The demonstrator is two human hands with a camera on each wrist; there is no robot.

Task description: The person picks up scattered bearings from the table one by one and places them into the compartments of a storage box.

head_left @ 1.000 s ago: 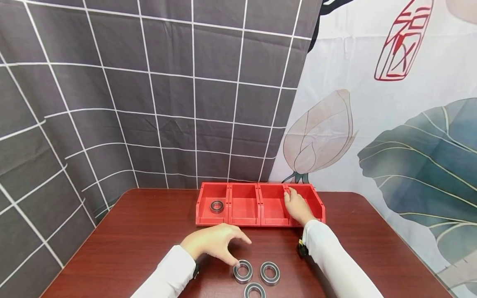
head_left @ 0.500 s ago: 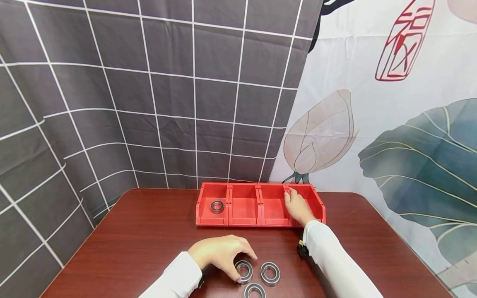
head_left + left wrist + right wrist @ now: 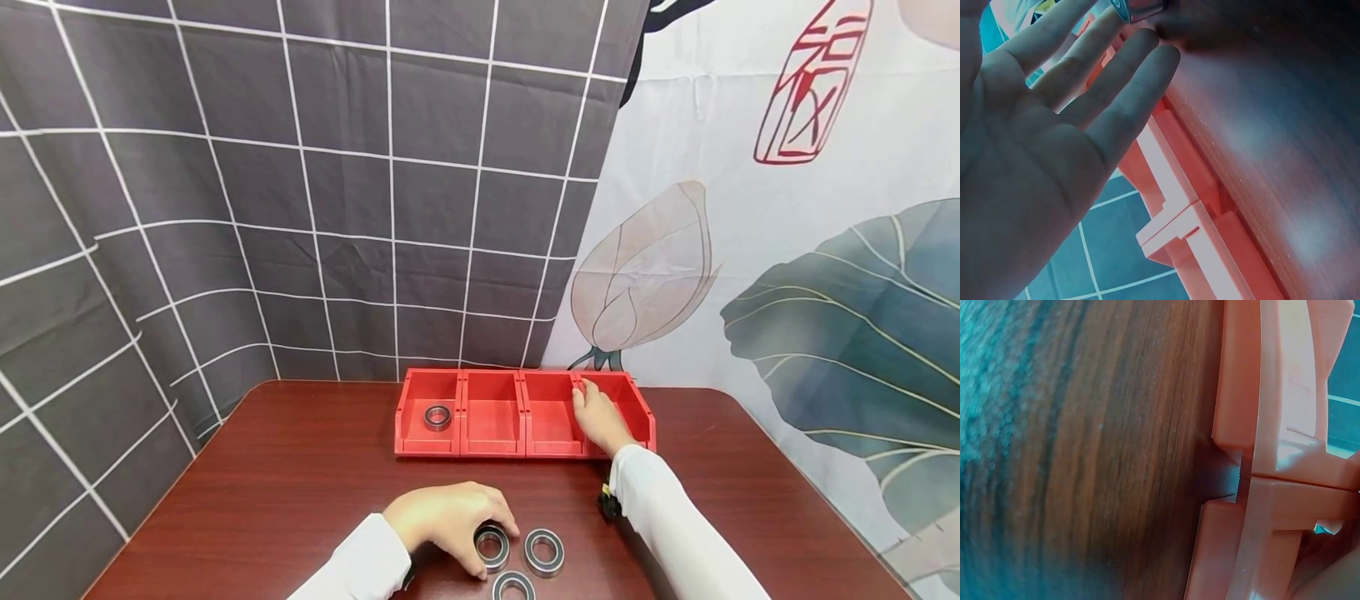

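Before the red bins (image 3: 492, 447), left hand (image 3: 452, 513) is curving round a bearing (image 3: 503, 552), closure unconfirmed, pickup apparently needing a pinch; at their right end, right hand (image 3: 601, 417) is hiding its grip.

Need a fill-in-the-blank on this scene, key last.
The red bins in the row number ____.
Counting from the left in the head view, the bin holding a metal ring is the ____.
Rings outside the bins number ____.
The hand nearest those rings is the ____ one.

four; first; three; left
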